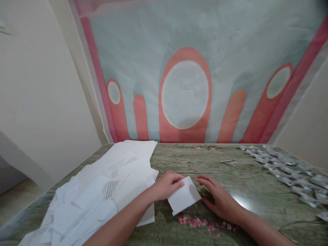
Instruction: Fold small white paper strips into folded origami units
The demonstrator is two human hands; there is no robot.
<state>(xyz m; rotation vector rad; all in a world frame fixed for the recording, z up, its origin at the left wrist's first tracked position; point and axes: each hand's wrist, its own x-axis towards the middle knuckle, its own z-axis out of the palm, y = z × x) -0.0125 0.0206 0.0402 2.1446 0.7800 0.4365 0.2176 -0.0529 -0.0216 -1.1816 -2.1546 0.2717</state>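
Paper slip is held at one corner by left hand; right hand is laid open beside it.

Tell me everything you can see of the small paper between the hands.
The paper is a small white sheet, roughly rectangular, thin, with faint lines of print too small to read. It lies skewed on the green table, its near edge seemingly a little raised. The left hand lays its fingers over the upper left edge, thumb hidden. The right hand lies flat just beside its upper right corner; contact is unclear.
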